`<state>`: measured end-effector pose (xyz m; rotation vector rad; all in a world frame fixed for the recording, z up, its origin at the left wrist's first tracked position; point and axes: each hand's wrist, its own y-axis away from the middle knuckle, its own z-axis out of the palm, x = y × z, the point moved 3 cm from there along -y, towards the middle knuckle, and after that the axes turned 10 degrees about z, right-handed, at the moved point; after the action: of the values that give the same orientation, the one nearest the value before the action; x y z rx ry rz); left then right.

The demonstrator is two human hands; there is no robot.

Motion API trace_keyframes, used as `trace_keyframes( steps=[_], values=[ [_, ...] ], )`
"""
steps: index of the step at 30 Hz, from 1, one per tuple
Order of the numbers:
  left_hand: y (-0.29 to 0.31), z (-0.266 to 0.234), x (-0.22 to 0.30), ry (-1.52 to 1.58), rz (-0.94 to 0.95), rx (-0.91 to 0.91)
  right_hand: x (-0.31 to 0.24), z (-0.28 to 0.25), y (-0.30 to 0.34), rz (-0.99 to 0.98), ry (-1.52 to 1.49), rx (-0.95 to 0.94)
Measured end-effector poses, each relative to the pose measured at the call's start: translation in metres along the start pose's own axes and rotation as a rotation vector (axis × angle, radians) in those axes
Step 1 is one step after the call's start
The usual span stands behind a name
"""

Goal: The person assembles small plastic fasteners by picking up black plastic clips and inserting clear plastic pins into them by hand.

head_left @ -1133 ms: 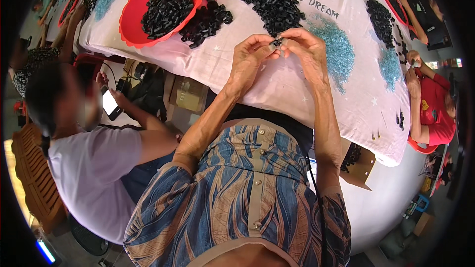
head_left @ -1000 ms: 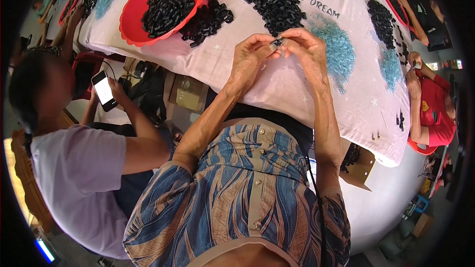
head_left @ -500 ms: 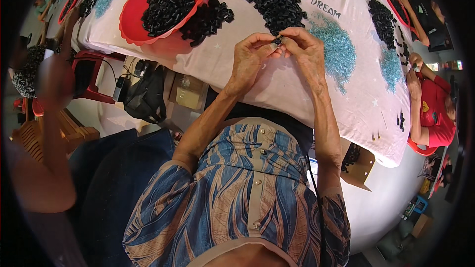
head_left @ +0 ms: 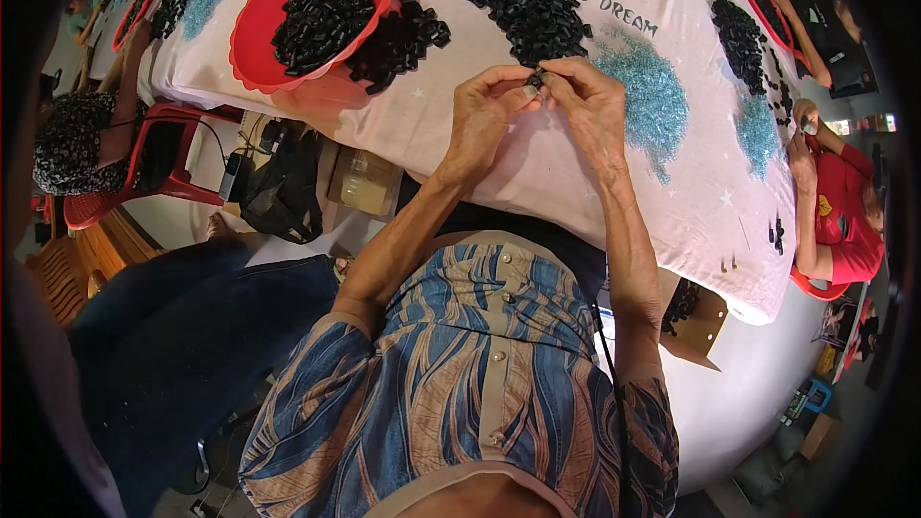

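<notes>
My left hand and my right hand meet over the near part of the cloth-covered table. Between their fingertips they pinch a small black plastic piece; its finer details are too small to make out. Just beyond my hands lies a long heap of similar black pieces. Right of my right hand spreads a pile of tiny teal-blue parts, too fine to name. A red basin with black pieces in it stands to the left, and more black pieces lie against its right side.
The pink printed tablecloth hangs over the near edge. At right, a person in a red shirt works beside another black heap. A red plastic chair, a black bag and an open cardboard box are around the table.
My hands stay nearly in place, with the fingers shifting slightly around the black piece. At left, a bystander's blurred arm has left the view, uncovering the red chair and a seated person.
</notes>
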<state>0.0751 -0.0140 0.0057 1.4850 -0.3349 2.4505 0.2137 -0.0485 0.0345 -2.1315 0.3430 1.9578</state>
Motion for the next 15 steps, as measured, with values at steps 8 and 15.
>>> trace_keyframes(
  steps=[8, 15],
  values=[
    [0.000, 0.001, -0.002, -0.015, -0.006, 0.030, 0.000, 0.000, 0.001, -0.046, 0.053, 0.016],
    [-0.001, 0.001, -0.002, 0.021, -0.029, 0.069, -0.013, 0.007, 0.005, -0.377, 0.341, 0.114]
  ],
)
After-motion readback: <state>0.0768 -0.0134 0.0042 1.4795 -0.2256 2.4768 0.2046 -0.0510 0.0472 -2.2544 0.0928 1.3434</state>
